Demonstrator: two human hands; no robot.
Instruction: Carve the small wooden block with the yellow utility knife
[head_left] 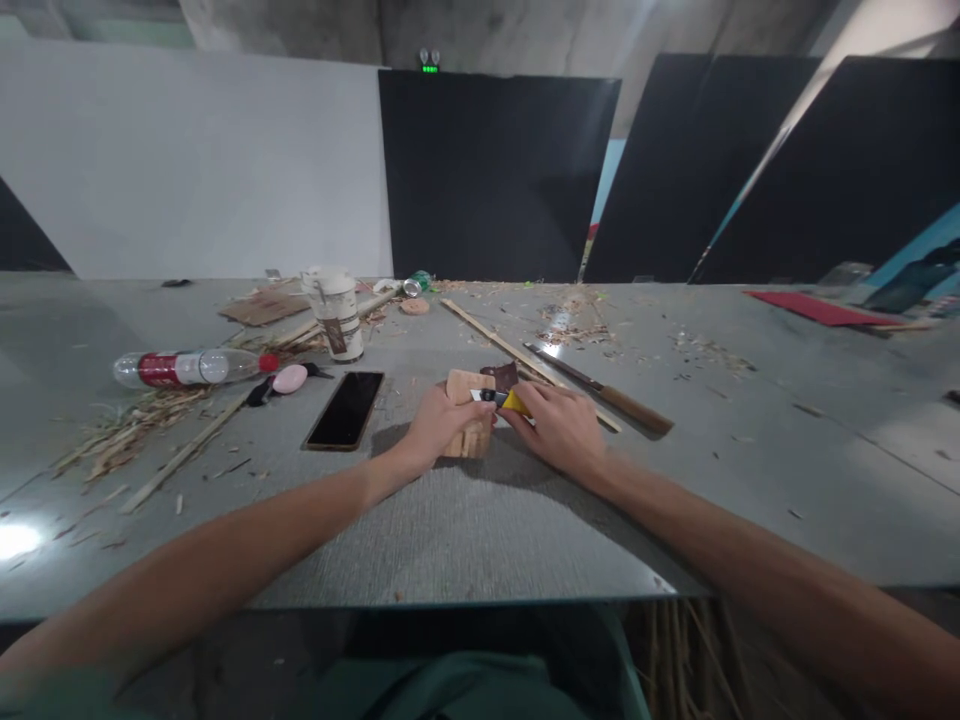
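My left hand (441, 425) is wrapped round a small block of pale wood (466, 412) standing on the grey table (480, 530). My right hand (559, 425) grips a yellow utility knife (504, 400), its blade end resting against the top of the wood block. A dark brown piece (501, 375) sits just behind the block. Both hands meet at the table's middle.
A black phone (345, 409) lies left of the hands. Further left are a pink object (289, 379), a plastic bottle with a red label (191, 367), a paper cup (335, 312) and bamboo shavings (131, 425). A large knife (600, 390) and a long wooden strip (517, 352) lie right.
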